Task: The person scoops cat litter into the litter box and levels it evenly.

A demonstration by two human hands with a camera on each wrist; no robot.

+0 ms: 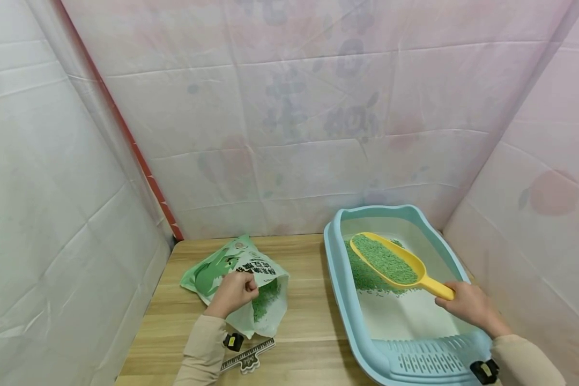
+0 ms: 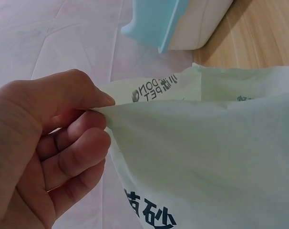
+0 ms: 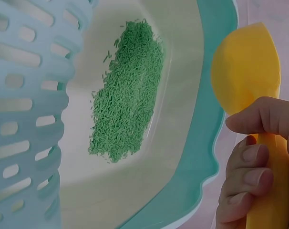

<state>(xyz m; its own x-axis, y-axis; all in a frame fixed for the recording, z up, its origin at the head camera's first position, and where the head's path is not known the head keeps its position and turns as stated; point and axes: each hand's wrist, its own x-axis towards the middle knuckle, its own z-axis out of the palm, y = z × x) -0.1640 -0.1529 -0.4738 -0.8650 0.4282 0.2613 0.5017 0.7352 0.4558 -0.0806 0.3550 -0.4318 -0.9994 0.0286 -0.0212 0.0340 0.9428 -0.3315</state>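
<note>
In the head view my left hand (image 1: 232,294) pinches the rim of a green and white cat litter bag (image 1: 209,276) lying on the table. The bag's mouth gapes, with green pellets showing inside. Up close in the left wrist view, thumb and forefinger hold the edge of the pale bag (image 2: 197,148). My right hand (image 1: 472,306) grips the handle of a yellow scoop (image 1: 438,288), heaped with green litter pellets (image 1: 386,261), above the blue litter box (image 1: 340,284). More pellets (image 3: 128,95) lie on the box's white floor.
A long black-and-white clip (image 1: 248,356) lies on the wooden table (image 1: 299,354) in front of the bag. The litter box has a slotted front step (image 1: 427,364). Pale sheets (image 1: 289,177) enclose the back and both sides.
</note>
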